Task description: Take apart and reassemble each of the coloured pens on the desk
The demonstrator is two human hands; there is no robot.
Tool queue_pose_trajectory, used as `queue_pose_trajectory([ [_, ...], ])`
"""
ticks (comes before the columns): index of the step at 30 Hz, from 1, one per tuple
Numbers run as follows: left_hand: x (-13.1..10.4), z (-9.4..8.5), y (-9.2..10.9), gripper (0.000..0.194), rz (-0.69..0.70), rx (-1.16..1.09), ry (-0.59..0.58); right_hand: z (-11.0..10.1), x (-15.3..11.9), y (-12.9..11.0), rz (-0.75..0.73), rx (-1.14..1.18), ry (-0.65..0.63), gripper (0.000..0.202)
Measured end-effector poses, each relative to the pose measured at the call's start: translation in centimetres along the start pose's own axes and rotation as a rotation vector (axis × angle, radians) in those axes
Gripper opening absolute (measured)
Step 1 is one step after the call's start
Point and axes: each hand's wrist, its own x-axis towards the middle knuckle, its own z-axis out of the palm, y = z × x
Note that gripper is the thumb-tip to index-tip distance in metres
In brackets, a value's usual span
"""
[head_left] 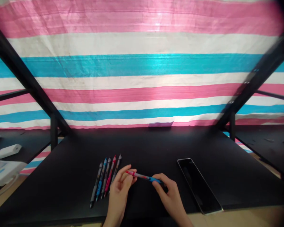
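Observation:
Between my two hands a pen (144,177) with a pink-red end and a blue grip is held almost level above the black table. My left hand (120,186) pinches its pink-red end between thumb and fingers. Around the blue grip at the other end, the thumb and fingers of my right hand (168,190) are closed. Just left of my left hand, several pens (105,178) lie side by side on the table, with grey, blue and pink grips. The rightmost of these is partly hidden behind my left hand.
A phone (200,186) with a dark screen lies on the black table (151,148) to the right. Black frame bars (30,85) slant up at both sides, before a striped sheet (142,66). White devices (6,171) sit on another surface at far left.

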Motion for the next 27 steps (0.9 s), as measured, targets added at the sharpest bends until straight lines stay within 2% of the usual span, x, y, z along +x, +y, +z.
queue_pose_trajectory([
  [2, -0.27, 0.09, -0.16, 0.041, -0.080, -0.082, 0.038, 0.14, 0.11, -0.10, -0.010, -0.008, 0.001, 0.015],
  [8, -0.41, -0.15, -0.46, 0.037, -0.046, -0.064, 0.115, 0.00, 0.07, 0.02, -0.011, 0.001, 0.027, 0.008],
  [11, -0.34, -0.19, -0.60, 0.038, -0.036, -0.074, 0.118, -0.10, -0.15, 0.19, -0.021, 0.015, 0.027, 0.011],
  [21, -0.37, -0.01, -0.76, 0.043, -0.090, -0.110, 0.169, 0.62, -0.45, 0.76, -0.147, 0.049, 0.158, 0.006],
  [22, -0.35, 0.01, -0.73, 0.044, -0.093, -0.108, 0.178, 0.57, -0.41, 0.71, -0.137, 0.052, 0.144, 0.004],
  [24, -0.32, 0.03, -0.65, 0.045, -0.091, -0.112, 0.209, 0.36, -0.32, 0.55, -0.092, 0.068, 0.076, 0.017],
  [26, -0.31, 0.03, -0.57, 0.046, -0.086, -0.127, 0.237, 0.13, -0.21, 0.40, -0.025, 0.093, -0.007, 0.014],
  [27, -0.31, 0.03, -0.53, 0.046, -0.086, -0.136, 0.243, 0.04, -0.15, 0.34, 0.011, 0.099, -0.033, 0.023],
])
